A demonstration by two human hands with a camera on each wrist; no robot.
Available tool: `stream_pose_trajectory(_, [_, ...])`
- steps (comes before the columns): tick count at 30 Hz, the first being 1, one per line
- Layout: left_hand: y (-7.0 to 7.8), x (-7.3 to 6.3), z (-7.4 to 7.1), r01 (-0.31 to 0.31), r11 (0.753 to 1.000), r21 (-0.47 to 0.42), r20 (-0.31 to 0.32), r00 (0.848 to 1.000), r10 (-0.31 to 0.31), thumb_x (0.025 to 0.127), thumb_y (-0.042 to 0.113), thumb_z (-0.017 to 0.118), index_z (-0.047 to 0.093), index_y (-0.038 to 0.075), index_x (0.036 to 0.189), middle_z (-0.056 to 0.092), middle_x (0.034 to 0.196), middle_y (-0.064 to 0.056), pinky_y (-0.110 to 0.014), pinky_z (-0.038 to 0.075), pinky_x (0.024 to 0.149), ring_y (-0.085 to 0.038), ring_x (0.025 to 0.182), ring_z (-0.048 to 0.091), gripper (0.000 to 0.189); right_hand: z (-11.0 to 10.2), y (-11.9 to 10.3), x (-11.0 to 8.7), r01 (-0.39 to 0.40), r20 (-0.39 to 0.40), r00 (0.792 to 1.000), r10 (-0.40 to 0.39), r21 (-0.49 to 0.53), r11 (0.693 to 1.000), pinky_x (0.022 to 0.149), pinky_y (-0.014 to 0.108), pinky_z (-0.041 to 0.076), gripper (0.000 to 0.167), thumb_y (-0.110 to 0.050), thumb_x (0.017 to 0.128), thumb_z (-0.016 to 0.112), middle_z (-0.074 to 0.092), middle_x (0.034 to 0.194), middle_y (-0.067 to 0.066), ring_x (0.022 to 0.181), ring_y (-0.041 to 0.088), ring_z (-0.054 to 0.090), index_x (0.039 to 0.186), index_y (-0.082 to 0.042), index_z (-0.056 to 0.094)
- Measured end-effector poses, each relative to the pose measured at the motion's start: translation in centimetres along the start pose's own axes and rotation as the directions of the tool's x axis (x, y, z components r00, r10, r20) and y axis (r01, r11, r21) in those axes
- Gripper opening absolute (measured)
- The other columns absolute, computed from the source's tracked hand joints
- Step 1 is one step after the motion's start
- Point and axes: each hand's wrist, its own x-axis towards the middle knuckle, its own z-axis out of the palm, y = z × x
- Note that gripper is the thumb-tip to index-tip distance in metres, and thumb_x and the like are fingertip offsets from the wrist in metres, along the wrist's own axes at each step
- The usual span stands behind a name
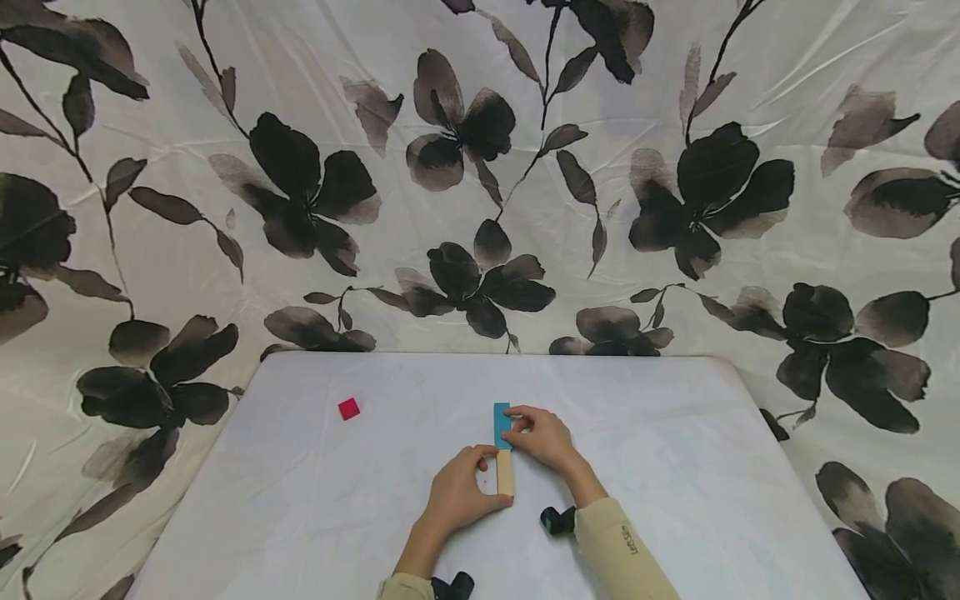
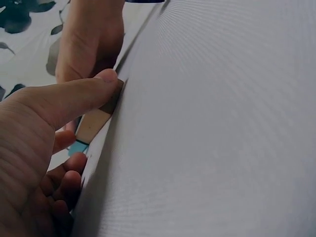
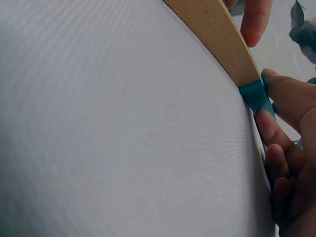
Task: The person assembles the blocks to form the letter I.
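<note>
A plain wooden block point(image 1: 505, 473) and a blue block point(image 1: 501, 427) lie end to end in a line on the white table. My left hand point(image 1: 459, 490) pinches the wooden block lengthwise, thumb at its near end and forefinger by the joint with the blue one. From the right side, my right hand point(image 1: 544, 435) holds the blue block between thumb and forefinger. In the right wrist view the wooden block point(image 3: 217, 39) meets the blue block point(image 3: 256, 96) end to end. The left wrist view shows the blue block point(image 2: 78, 147) mostly hidden behind fingers.
A small red block point(image 1: 348, 408) lies apart on the left of the white table point(image 1: 300, 517). Behind the table's far edge hangs a white cloth point(image 1: 570, 275) with dark flowers. Black wrist cameras sit at both cuffs.
</note>
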Motion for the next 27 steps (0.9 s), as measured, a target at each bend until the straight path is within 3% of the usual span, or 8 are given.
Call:
stream_pose_trajectory(20, [-0.11,0.03,0.02,0.007,1.000,-0.013,0.017,1.000,-0.007,0.067,0.062,0.080,0.059,0.020,0.127,0.050,0.087,0.011,-0.026,0.038,0.058,-0.007,0.068,0.045,0.076,0.36,0.32,-0.06,0.011,-0.013,1.000,-0.012,-0.012,1.000,0.069,0.032,0.043,0.040,-0.038,0.085,0.074,0.062,0.079,-0.016,0.067,0.007,0.053,0.121,-0.022,0.067])
stream_pose_trajectory(27, [-0.28,0.02,-0.12,0.031,0.996,-0.086,0.032,0.999,-0.028,0.076,0.063,0.072,0.059,0.019,0.127,0.051,0.088,0.011,-0.026,0.038,0.058,-0.007,0.067,0.045,0.069,0.29,0.25,-0.13,0.014,-0.019,1.000,-0.015,-0.012,1.000,0.067,0.032,0.043,0.039,-0.038,0.085,0.074,0.061,0.079,-0.015,0.067,0.008,0.053,0.120,-0.022,0.068])
